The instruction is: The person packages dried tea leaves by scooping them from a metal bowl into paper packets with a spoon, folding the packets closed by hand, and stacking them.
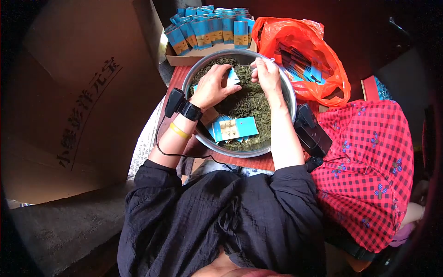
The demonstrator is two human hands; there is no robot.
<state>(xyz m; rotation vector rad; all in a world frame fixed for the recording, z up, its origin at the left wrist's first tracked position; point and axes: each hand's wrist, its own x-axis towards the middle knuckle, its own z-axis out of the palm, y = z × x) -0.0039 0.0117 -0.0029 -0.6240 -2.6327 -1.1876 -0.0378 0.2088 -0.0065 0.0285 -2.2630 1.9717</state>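
A wide metal basin (291, 104) is filled with dried green leaves (247, 104) that look like tea. Over its left side, my left hand (213, 87) is closed on a small blue-and-white paper packet (233, 77), which its fingers partly cover. My right hand (267, 77) is at the basin's upper right, fingers pinched around a thin whitish thing (271, 60) whose kind does not show. Flat blue-and-tan packets (235, 129) lie in a loose pile on the leaves at the near side, below my left hand.
Behind the basin, a cardboard box (184, 60) holds many upright blue packets (214, 30). A red plastic bag (334, 76) with more packets stands at the back right. A large carton (87, 92) rises on the left. Red checkered cloth (364, 161) covers someone's lap at right.
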